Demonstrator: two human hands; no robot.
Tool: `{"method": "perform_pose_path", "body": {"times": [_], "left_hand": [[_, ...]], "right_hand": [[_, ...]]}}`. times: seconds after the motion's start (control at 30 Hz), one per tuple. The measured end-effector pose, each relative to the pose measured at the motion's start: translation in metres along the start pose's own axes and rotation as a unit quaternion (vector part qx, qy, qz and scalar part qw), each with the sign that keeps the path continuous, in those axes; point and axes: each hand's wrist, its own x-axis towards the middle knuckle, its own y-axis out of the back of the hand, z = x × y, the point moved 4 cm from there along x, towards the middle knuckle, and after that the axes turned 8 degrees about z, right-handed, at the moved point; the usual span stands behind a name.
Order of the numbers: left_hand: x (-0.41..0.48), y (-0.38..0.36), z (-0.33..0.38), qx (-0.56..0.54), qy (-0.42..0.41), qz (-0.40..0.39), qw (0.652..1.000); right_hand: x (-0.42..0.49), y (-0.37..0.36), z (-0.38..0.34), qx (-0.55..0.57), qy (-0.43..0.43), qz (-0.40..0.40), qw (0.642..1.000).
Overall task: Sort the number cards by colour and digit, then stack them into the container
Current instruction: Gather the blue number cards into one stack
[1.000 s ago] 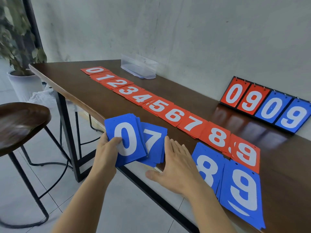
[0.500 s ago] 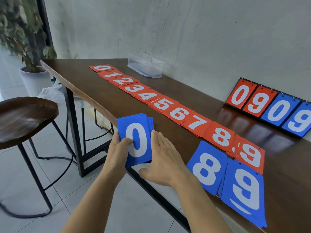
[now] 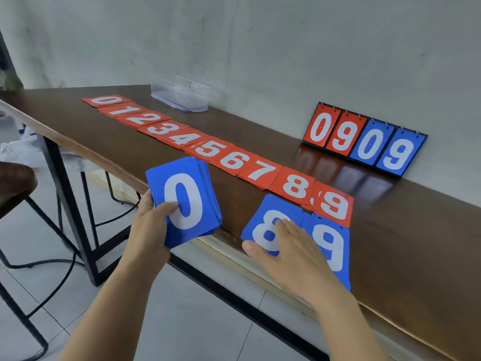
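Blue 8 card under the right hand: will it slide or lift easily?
Probably slides readily: the blue 8 card lies flat on the glossy table under the straight fingers of the right hand. Likely stiff and light: the blue stack in the left hand juts out flat. Thin, so lifting may need an edge.

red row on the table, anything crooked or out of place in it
Mostly tidy, with 0 to 9 in order. The red 9 pile at the near end is not squared up: a lower card pokes out on its left, and a sliver of that card's digit shows against the red 8. Nothing looks damaged.
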Motion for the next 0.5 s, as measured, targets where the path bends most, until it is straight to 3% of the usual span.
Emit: {"method": "perform_pose_path", "body": {"times": [0.17,0.4,0.5], "left_hand": [[-0.001,-0.001,0.004,0.002,-0.005,-0.002,1.000],[-0.004,0.009,0.011,0.008,-0.021,-0.003,1.000],[-0.003,0.014,0.013,0.005,-0.017,0.004,1.000]], "right_hand": [[0.004,-0.016,-0.009,-0.029,0.043,0.007,0.999],[0.028,-0.035,-0.053,0.001,0.200,0.007,0.980],[0.030,-0.030,-0.050,0.011,0.195,0.008,0.981]]}}
